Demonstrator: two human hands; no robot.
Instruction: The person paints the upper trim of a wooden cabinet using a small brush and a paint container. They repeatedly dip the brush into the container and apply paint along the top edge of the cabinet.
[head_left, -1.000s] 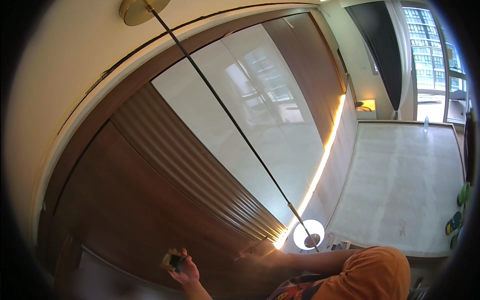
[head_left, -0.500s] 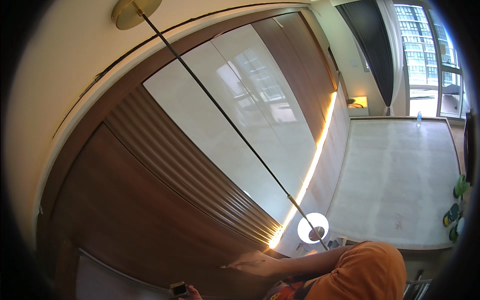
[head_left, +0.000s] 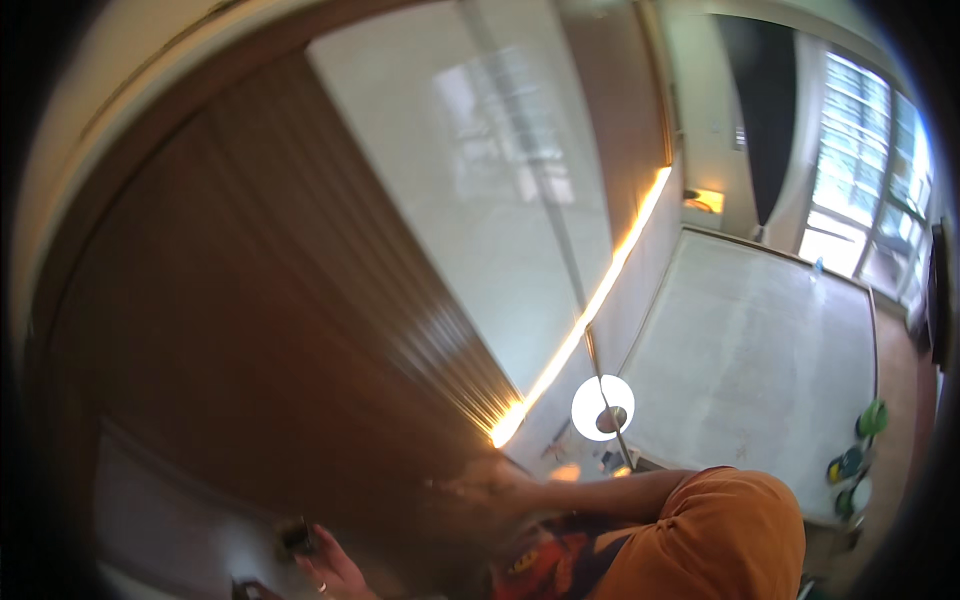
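Observation:
My left hand (head_left: 338, 568) is at the lower left, fingers closed round a small dark open-topped container (head_left: 297, 537). Motion blur hides what is inside it. My right arm, in an orange sleeve (head_left: 715, 535), reaches across to the dark brown wood panel (head_left: 240, 370). Close to that panel, my right hand (head_left: 495, 488) is smeared by motion. A faint thin brush-like tool (head_left: 438, 486) sticks out from its fingers toward the panel. Whether its tip touches the wood, I cannot tell.
A pendant lamp (head_left: 590, 407) with a white ring hangs just beyond my right arm. Behind it run a glowing light strip (head_left: 585, 325) and fluted trim (head_left: 370, 240). A large pale platform (head_left: 740, 340) lies at right, with a bottle (head_left: 817, 268) and several green items (head_left: 872, 418) by its edges.
My view has tilted and shifted, so the wall and lamp sit differently. My left hand shows more fully with the container. My right hand has blurred, staying by the panel.

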